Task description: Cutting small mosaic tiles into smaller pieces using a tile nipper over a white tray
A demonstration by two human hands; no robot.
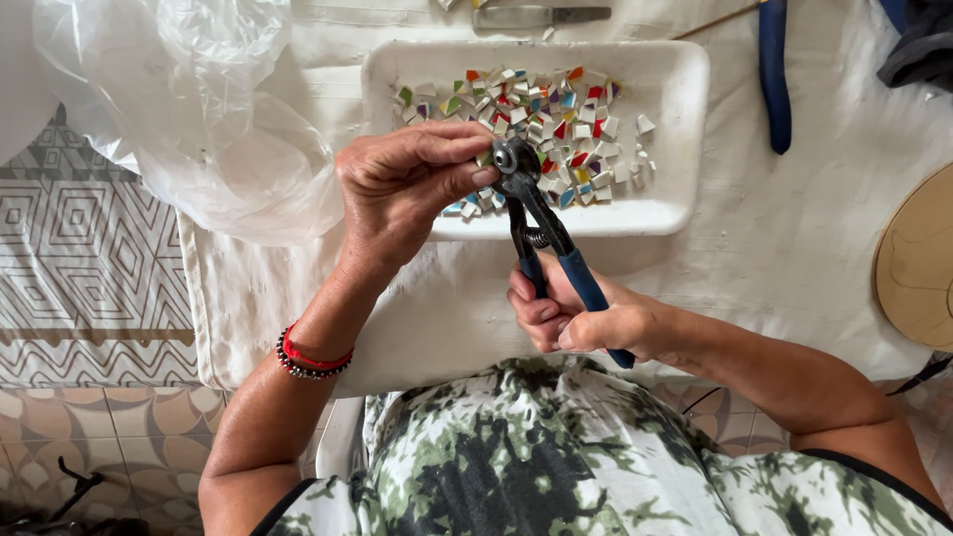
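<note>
Centre of the frame, over the near rim of the white tray [685, 129]: the wheeled nippers [541, 223], held by my right hand [581, 323], with my left hand [402, 184] closed in at the cutting head.

Long axis of the nippers: runs diagonally, head toward upper left, blue handles toward lower right. The head sits at centre frame; the handle ends pass down through my right palm near my body.

Right hand: fingers wrapped around both blue handles. Handles lie close together, spring between them visible. Whether the wheels are fully shut, I cannot tell.

Left hand: thumb and fingertips pinched together right against the wheels, coming in from the left of the head. A small piece seems to be held there, but my fingers hide it; I cannot confirm what it is.

Left hand is nearer the head; right hand is at the far end of the axis.

Behind the head, upper centre: tile chips [541, 124], white with coloured faces, heaped in the tray. Clear plastic bag [189, 109] at upper left.
</note>
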